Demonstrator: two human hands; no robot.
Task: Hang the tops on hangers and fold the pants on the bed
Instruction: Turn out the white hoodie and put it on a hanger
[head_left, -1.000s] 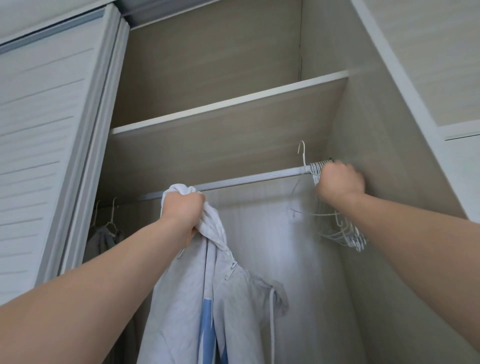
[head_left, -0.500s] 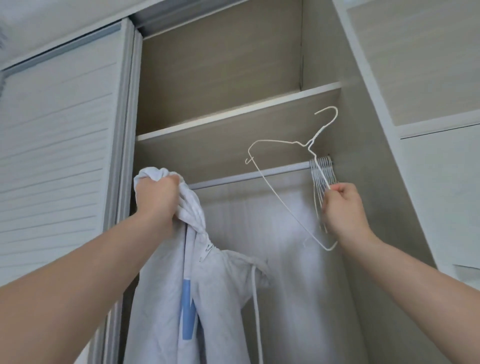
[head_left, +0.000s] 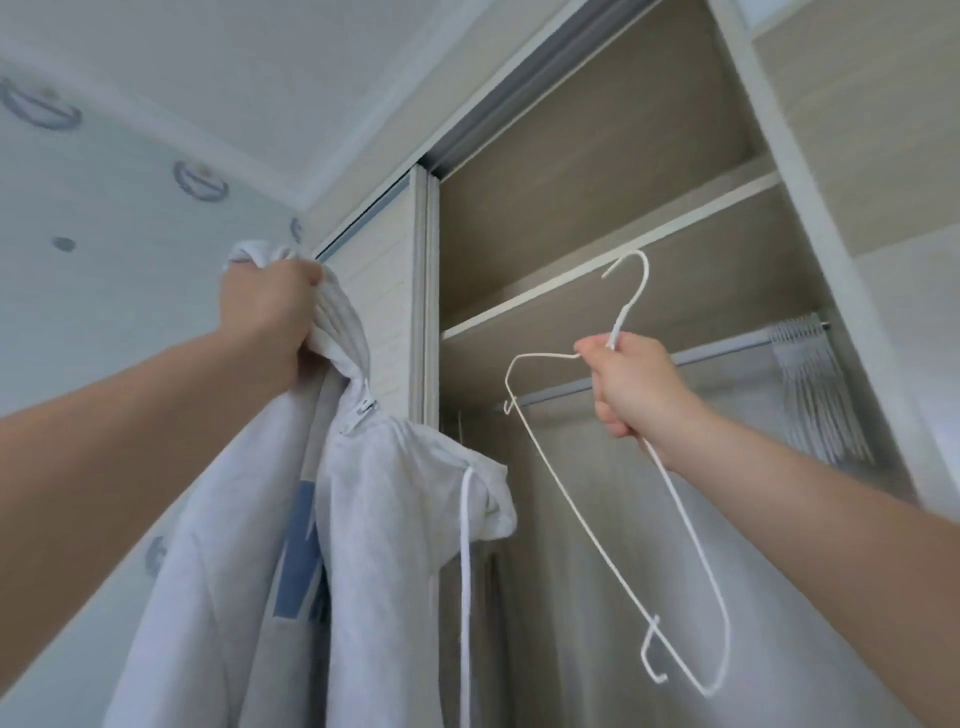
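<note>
At an open bedroom wardrobe (head_left: 597, 156) beside patterned wallpaper (head_left: 104, 260), a person is holding up a pale grey zip hoodie (head_left: 374, 519) with a blue marking. The left hand (head_left: 270, 312) is gripping it in a fist by the bunched fabric at its top, so the garment is hanging free in front of the sliding door (head_left: 384, 322), just left of the wardrobe's opening. The right hand (head_left: 631, 384) is clutching a white wire hanger (head_left: 586, 519) at its neck, fingers curled round the wire, hook pointing up and frame tilting downward, apart from the hoodie. Behind it a hanging rail (head_left: 727, 351) is running under a shelf (head_left: 545, 285), with a bunch of spare hangers (head_left: 810, 384) crowding its right end.

The hoodie is not yet on the hanger. Judging from the grip, the bunched top is probably hiding the neck opening, making threading awkward. The hanger's small hooked ends could be catching the dangling drawstring (head_left: 464, 571) or the zip, and the thin wire may be bending under the fabric's weight.

Counted: one hoodie, one hanger in hand, one drawstring showing, one rail, one shelf, two hands. The spare hangers are packed too tightly for counting. Neither bed nor pants are showing.
</note>
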